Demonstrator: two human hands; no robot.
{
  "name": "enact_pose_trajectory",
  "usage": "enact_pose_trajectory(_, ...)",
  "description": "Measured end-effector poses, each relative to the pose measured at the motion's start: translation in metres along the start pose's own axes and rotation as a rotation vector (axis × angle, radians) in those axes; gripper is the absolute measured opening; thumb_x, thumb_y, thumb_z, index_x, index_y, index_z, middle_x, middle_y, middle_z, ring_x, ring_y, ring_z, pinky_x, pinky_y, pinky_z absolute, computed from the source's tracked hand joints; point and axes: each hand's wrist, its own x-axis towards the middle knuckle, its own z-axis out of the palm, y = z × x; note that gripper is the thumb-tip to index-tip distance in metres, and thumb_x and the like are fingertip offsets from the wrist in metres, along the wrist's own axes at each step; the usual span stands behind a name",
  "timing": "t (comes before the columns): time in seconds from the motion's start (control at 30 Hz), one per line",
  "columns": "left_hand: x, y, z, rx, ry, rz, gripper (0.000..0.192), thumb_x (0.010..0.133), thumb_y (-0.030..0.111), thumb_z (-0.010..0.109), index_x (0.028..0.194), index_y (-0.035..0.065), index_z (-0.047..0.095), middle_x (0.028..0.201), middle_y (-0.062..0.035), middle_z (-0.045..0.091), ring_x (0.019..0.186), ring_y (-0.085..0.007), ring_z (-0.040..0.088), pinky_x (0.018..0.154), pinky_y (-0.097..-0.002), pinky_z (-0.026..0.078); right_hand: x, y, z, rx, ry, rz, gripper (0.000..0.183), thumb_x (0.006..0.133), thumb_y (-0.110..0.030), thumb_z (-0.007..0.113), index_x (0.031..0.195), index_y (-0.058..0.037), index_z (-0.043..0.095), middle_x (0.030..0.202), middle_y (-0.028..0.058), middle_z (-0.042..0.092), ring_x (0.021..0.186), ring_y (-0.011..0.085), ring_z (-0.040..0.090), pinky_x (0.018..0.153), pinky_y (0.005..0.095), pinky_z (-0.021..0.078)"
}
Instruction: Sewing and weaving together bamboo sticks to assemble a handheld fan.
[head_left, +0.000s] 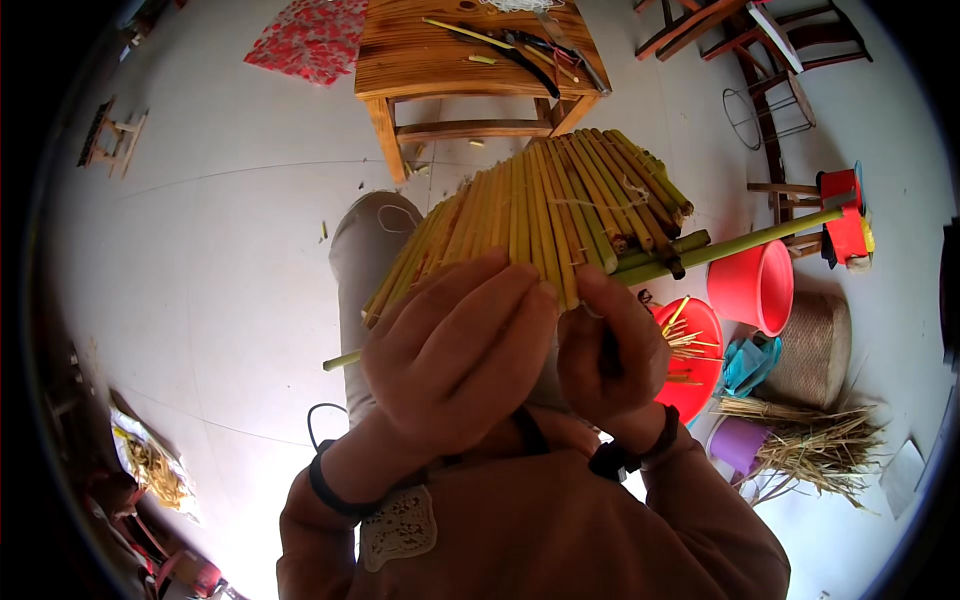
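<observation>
A mat of yellow-green plant stalks (517, 210), laid side by side and stitched with pale thread (600, 201), spreads above my lap. My left hand (465, 345) grips its near edge, fingers bunched over the stalk ends. Close to the same edge, right of centre, my right hand (619, 345) has its fingers curled, with a fingertip against a stalk end; whether it pinches thread or stalk is hidden. Under the mat a long green stalk (742, 244) runs crosswise, sticking out on both sides. Some stalks at the mat's right side have dark, uneven ends.
Ahead stands a wooden stool (420, 71) bearing a knife (574, 56), dark-handled cutters (525, 60) and stalk pieces. To my right are a red basin (701, 382) with cut sticks, a red bucket (750, 285), a woven basket (810, 349) and dry straw (817, 450).
</observation>
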Motion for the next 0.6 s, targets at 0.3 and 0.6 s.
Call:
enact_pose_trajectory(0.3,-0.0005,-0.0008,0.0052,0.003,0.006,0.030,0.019,0.082,0.012,0.067,0.098,0.0029,0.066,0.096,-0.0116,0.067,0.084,-0.0283,0.070,0.067,-0.0346,0.060,-0.0020,0.0019,0.0000,0.050,-0.014,0.068,0.048,0.075,0.015,0.059,0.122,0.0059,0.058,0.070,0.0092,0.060,0.053,0.0168,0.053,0.048,0.0266,0.0432)
enact_pose_trajectory(0.6,-0.0001,0.0013,0.0071,0.043,0.000,0.055,0.016,0.082,0.012,0.066,0.095,0.0030,0.067,0.096,-0.0113,0.067,0.086,-0.0286,0.069,0.068,-0.0348,0.061,-0.0011,-0.0021,0.0013,-0.027,0.026,0.111,0.039,0.077,0.014,0.060,0.115,0.0030,0.061,0.071,0.0100,0.062,0.050,0.0176,0.055,0.044,0.0268,0.0434)
